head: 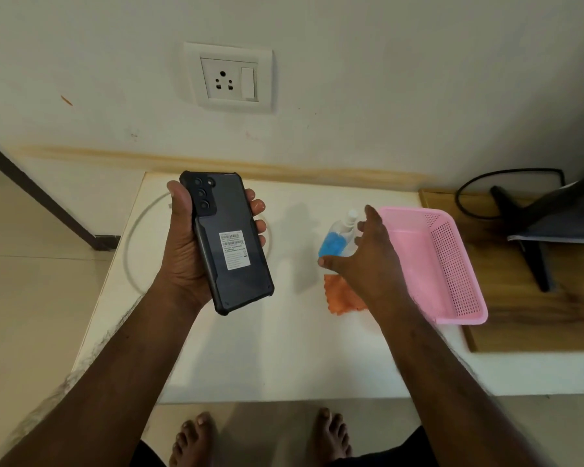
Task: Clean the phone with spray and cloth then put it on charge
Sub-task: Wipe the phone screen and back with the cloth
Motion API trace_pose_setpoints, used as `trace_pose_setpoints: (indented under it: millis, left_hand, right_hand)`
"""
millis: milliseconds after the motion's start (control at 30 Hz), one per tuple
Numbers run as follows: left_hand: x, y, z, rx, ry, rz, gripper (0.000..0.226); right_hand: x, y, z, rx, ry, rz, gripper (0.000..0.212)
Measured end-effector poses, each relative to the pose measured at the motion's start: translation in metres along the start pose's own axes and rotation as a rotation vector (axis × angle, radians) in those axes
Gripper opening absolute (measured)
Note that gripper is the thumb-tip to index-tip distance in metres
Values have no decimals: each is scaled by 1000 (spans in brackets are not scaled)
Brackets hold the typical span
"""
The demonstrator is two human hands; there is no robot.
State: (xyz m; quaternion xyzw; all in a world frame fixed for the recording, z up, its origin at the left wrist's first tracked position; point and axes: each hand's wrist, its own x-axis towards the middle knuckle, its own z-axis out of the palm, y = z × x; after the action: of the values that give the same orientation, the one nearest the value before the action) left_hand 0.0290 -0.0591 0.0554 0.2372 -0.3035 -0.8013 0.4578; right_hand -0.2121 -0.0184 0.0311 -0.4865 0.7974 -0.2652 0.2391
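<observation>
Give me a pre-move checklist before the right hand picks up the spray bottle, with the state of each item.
1. Phone held securely: ok, the left hand grips it by its edges, back side up.
2. Right hand free to grasp: ok, fingers spread, holding nothing.
3. Spray bottle within reach: ok, it sits just beyond the right hand's fingers, beside the pink basket.
4. Bottle has liquid: ok, blue liquid shows in it.
5. Cloth at hand: ok, the orange cloth lies on the table, partly under the right wrist.
6. Nozzle direction: cannot tell, the hand covers part of it.
</observation>
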Motion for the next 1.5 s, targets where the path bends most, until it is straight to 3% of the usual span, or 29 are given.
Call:
trace_pose_setpoints:
  millis: [67,133,200,233,367,533,733,867,1033,1233,1333,1400,1500]
  left_hand:
    - [0,1,2,18,6,12,99]
    - [-1,1,3,12,-4,12,95]
    - [-2,2,4,-3,-23,10,91]
    - [-2,2,5,-10,-30,7,89]
    - [-6,3,8,-18,-44,-7,86]
    - [-9,3,8,-5,-49,-26,88]
    - [-11,4,8,-19,-55,-41,93]
    - [-10,5,6,-22,-49,-38,96]
    - [-9,5,4,-27,-54,-39,97]
    - [-9,4,2,-8,-26,-16,96]
    - [-9,4,-1,-18,16,-35,103]
    - [-7,4,0,-21,41,-43,104]
    - [-6,3,2,-34,57,-33,100]
  right_hand:
    - [-3,1,-14,-107,66,39,94]
    - [-10,3,-29,-200,126,54,56]
    - [-14,1,-37,-298,92,76,25]
    - [-17,0,-38,-346,45,88,20]
    - [-31,3,-19,-568,-126,52,21]
    - [-37,11,7,-792,-201,-92,29]
    - [-44,17,19,-839,-63,-134,32]
    - [-38,15,21,-796,-81,-98,30]
    - [-37,4,8,-524,-273,71,16]
    - [-51,-24,-30,490,-496,283,17]
    - [-53,-32,-33,875,-595,370,30]
    - [-54,-35,-30,990,-620,357,43]
    - [-53,-40,-25,1032,-555,259,46]
